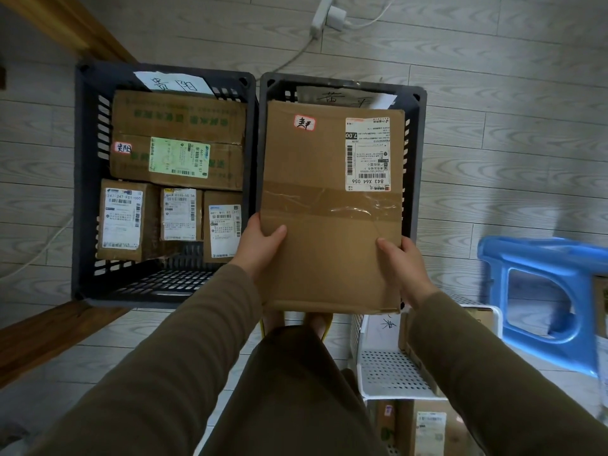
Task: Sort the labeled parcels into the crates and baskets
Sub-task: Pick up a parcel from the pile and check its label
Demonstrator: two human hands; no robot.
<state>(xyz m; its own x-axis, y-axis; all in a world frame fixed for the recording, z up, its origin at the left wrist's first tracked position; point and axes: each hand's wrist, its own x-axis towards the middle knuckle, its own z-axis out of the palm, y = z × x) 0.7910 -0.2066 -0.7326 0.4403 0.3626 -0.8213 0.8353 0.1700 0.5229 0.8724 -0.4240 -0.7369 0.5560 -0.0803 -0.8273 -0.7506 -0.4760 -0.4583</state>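
Observation:
A flat brown cardboard parcel (329,232), with a white shipping label and a small red-edged sticker, hovers over the right dark crate (415,103). My left hand (260,246) grips its near left edge, thumb on top. My right hand (403,263) grips the near right edge the same way. The left dark crate (84,179) holds several labeled cardboard parcels, a large one (177,139) at the back and three small ones in front. Each crate carries a handwritten paper tag on its far wall.
A white perforated basket (391,373) stands at lower right with a parcel leaning in it, and more parcels (427,429) lie below it. A blue plastic stool (552,297) sits to the right. A power strip and cable (320,18) lie on the floor beyond the crates.

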